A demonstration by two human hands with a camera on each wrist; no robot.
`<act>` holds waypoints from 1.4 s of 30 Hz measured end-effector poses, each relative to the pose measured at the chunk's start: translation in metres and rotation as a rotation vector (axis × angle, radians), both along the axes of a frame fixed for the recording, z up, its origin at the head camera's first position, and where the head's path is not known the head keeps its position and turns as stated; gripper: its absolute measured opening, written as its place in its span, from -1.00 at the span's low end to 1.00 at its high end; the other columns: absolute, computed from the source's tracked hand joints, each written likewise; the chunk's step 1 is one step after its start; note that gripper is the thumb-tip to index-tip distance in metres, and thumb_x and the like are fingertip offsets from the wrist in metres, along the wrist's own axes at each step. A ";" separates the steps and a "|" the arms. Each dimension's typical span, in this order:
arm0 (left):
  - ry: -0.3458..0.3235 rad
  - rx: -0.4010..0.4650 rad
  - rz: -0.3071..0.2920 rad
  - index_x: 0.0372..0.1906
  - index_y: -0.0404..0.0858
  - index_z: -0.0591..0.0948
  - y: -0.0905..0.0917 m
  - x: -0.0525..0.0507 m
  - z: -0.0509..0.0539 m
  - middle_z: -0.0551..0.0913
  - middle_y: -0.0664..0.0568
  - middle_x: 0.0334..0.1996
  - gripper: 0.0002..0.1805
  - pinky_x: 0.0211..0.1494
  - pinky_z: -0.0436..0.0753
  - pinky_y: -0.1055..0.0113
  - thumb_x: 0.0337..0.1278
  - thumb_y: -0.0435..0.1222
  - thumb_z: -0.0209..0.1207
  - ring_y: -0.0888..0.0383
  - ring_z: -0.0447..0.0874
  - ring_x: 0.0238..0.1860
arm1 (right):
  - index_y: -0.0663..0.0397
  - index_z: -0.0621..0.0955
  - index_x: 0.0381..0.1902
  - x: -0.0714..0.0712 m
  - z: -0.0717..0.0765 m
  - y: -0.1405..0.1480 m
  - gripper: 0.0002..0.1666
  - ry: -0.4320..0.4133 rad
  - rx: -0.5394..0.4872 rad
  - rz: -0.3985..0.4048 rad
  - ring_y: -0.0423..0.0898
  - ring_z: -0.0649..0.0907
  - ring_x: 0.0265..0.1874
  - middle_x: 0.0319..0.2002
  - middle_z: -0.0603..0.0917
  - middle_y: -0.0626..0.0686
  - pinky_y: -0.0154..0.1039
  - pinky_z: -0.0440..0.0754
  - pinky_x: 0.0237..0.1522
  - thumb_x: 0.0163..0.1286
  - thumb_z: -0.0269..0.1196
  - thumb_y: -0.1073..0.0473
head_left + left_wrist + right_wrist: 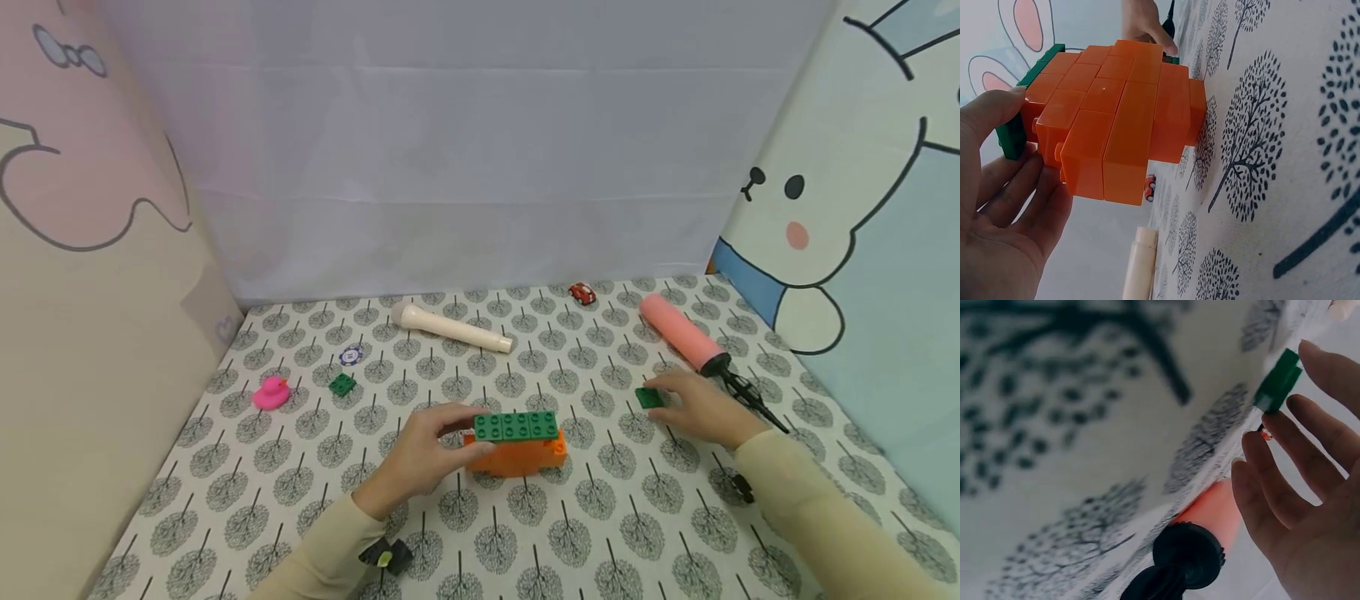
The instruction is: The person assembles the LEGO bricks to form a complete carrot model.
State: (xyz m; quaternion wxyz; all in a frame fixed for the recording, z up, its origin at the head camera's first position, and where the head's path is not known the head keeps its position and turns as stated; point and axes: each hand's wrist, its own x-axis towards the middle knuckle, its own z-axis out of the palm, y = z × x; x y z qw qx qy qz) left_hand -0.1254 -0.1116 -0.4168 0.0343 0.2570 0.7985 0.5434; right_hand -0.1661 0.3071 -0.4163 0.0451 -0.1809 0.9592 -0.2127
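Note:
An orange toy-brick structure [517, 458] stands on the tree-print cloth, with a row of green bricks [516, 426] along its top. My left hand [423, 450] holds its left end; the left wrist view shows the thumb [997, 106] against the green layer and the fingers on the opposite side. To the right, a small green brick [649, 398] lies on the cloth. Around it is my right hand [701, 406], thumb and forefinger apart on either side. In the right wrist view the fingers are spread near the green brick [1277, 382]; firm contact is unclear.
A pink pump [682, 333] with a black end lies beyond my right hand. Farther back are a white toy microphone [453, 328] and a red toy car [582, 293]. At left sit a pink duck [272, 393], another green brick [342, 384] and a poker chip [350, 356].

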 end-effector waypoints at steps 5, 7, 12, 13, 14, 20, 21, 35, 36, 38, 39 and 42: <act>0.006 0.003 0.003 0.09 -0.07 0.69 -0.001 0.000 0.000 0.70 0.15 0.03 -0.54 0.20 0.63 0.20 0.05 -0.08 0.44 0.16 0.66 0.05 | 0.24 0.59 0.19 0.000 -0.007 0.006 -0.46 -0.005 0.016 -0.023 0.41 0.44 0.25 0.25 0.49 0.41 0.36 0.43 0.21 0.33 0.36 0.09; 0.007 0.004 0.002 0.09 -0.07 0.69 -0.001 0.000 -0.001 0.70 0.15 0.04 -0.54 0.21 0.63 0.21 0.05 -0.08 0.43 0.16 0.66 0.05 | 0.24 0.61 0.17 0.000 -0.007 0.006 -0.46 0.008 0.023 -0.027 0.41 0.45 0.23 0.24 0.50 0.42 0.35 0.44 0.21 0.32 0.37 0.06; 0.010 0.008 0.000 0.09 -0.08 0.68 -0.001 -0.001 -0.001 0.70 0.13 0.03 -0.54 0.20 0.63 0.18 0.06 -0.09 0.43 0.15 0.66 0.05 | 0.24 0.64 0.12 0.000 -0.006 0.003 -0.52 0.008 0.020 -0.032 0.22 0.63 0.00 0.07 0.63 0.28 0.22 0.60 0.03 0.30 0.39 0.11; 0.010 0.009 -0.001 0.09 -0.09 0.68 -0.001 -0.001 -0.002 0.70 0.13 0.04 -0.54 0.20 0.63 0.18 0.06 -0.09 0.43 0.14 0.66 0.05 | 0.24 0.64 0.12 0.000 -0.006 0.003 -0.52 0.003 0.019 -0.034 0.16 0.65 -0.05 0.04 0.65 0.24 0.18 0.62 -0.01 0.30 0.39 0.12; 0.010 0.008 -0.001 0.10 -0.09 0.68 -0.001 -0.001 -0.002 0.70 0.13 0.04 -0.54 0.20 0.63 0.17 0.06 -0.09 0.43 0.14 0.66 0.05 | 0.24 0.64 0.11 0.000 -0.005 0.003 -0.52 -0.001 0.015 -0.035 0.11 0.66 -0.09 0.01 0.67 0.20 0.16 0.63 -0.04 0.30 0.39 0.12; 0.013 0.003 -0.011 0.10 -0.07 0.68 0.001 -0.001 -0.002 0.70 0.15 0.04 -0.53 0.21 0.63 0.22 0.06 -0.07 0.42 0.17 0.66 0.06 | 0.19 0.63 0.17 0.009 0.001 -0.004 -0.49 0.052 -0.005 -0.025 0.27 0.59 0.10 0.13 0.61 0.29 0.28 0.54 0.12 0.36 0.34 0.01; 0.017 0.003 -0.011 0.10 -0.07 0.68 0.001 -0.001 -0.002 0.70 0.15 0.04 -0.54 0.21 0.62 0.24 0.07 -0.07 0.42 0.17 0.66 0.06 | 0.17 0.63 0.18 0.012 0.005 -0.008 -0.48 0.073 -0.020 -0.013 0.28 0.58 0.11 0.14 0.60 0.29 0.28 0.55 0.11 0.38 0.33 0.00; 0.026 -0.010 0.001 0.10 -0.01 0.68 0.000 -0.002 -0.002 0.70 0.20 0.03 -0.55 0.20 0.62 0.30 0.07 -0.06 0.42 0.18 0.65 0.06 | 0.03 0.66 0.15 0.039 0.051 -0.092 -0.50 0.386 -0.289 0.391 -0.30 0.55 -0.19 -0.02 0.61 -0.11 -0.38 0.59 -0.27 0.22 0.44 0.25; 0.026 -0.010 0.003 0.10 -0.02 0.68 0.000 -0.002 -0.003 0.70 0.19 0.03 -0.55 0.19 0.63 0.29 0.07 -0.06 0.42 0.17 0.66 0.06 | 0.02 0.66 0.15 0.040 0.051 -0.095 -0.50 0.385 -0.287 0.398 -0.30 0.56 -0.17 -0.01 0.61 -0.11 -0.37 0.60 -0.24 0.22 0.45 0.25; 0.025 -0.012 0.008 0.10 -0.01 0.68 0.000 -0.002 -0.003 0.70 0.20 0.02 -0.55 0.18 0.64 0.28 0.06 -0.06 0.42 0.17 0.66 0.05 | 0.01 0.66 0.15 0.041 0.050 -0.100 -0.50 0.379 -0.286 0.408 -0.28 0.57 -0.15 0.00 0.60 -0.11 -0.35 0.62 -0.22 0.23 0.44 0.23; 0.026 -0.012 0.011 0.10 -0.01 0.68 0.000 -0.002 -0.003 0.70 0.20 0.02 -0.55 0.17 0.64 0.28 0.06 -0.06 0.42 0.17 0.66 0.05 | 0.00 0.66 0.15 0.041 0.050 -0.102 -0.51 0.379 -0.282 0.409 -0.27 0.57 -0.14 0.00 0.60 -0.11 -0.34 0.62 -0.21 0.23 0.44 0.21; 0.030 -0.013 0.011 0.10 -0.02 0.68 0.000 -0.002 -0.004 0.70 0.19 0.02 -0.56 0.17 0.64 0.28 0.07 -0.08 0.43 0.18 0.66 0.05 | 0.00 0.66 0.15 0.040 0.049 -0.105 -0.52 0.356 -0.275 0.413 -0.24 0.57 -0.14 0.01 0.60 -0.11 -0.31 0.64 -0.19 0.25 0.44 0.18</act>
